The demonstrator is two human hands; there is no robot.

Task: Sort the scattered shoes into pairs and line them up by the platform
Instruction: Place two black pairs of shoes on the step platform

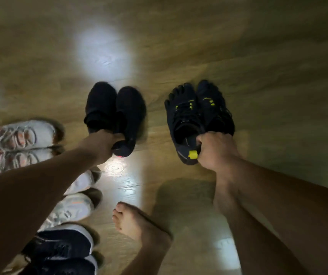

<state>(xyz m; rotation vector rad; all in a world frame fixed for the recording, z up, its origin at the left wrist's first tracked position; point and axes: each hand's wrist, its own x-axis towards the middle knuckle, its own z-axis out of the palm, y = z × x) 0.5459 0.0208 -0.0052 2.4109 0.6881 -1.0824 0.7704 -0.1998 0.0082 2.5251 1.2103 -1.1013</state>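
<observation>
My left hand (101, 144) grips a pair of plain black shoes (115, 108) by their heels, held above the wooden floor. My right hand (215, 149) grips a pair of black toe shoes with yellow accents (198, 114) by the heels, a yellow tab showing at my fingers. On the floor to the left stand a white and pink pair of sneakers (18, 145), a white and grey pair (75, 197) partly hidden by my left arm, and a dark pair with white soles (63, 249). The picture is blurred.
My bare foot (139, 225) stands on the wooden floor (238, 46) at the bottom centre. Bright light patches reflect off the floor. A dark object sits at the far left edge.
</observation>
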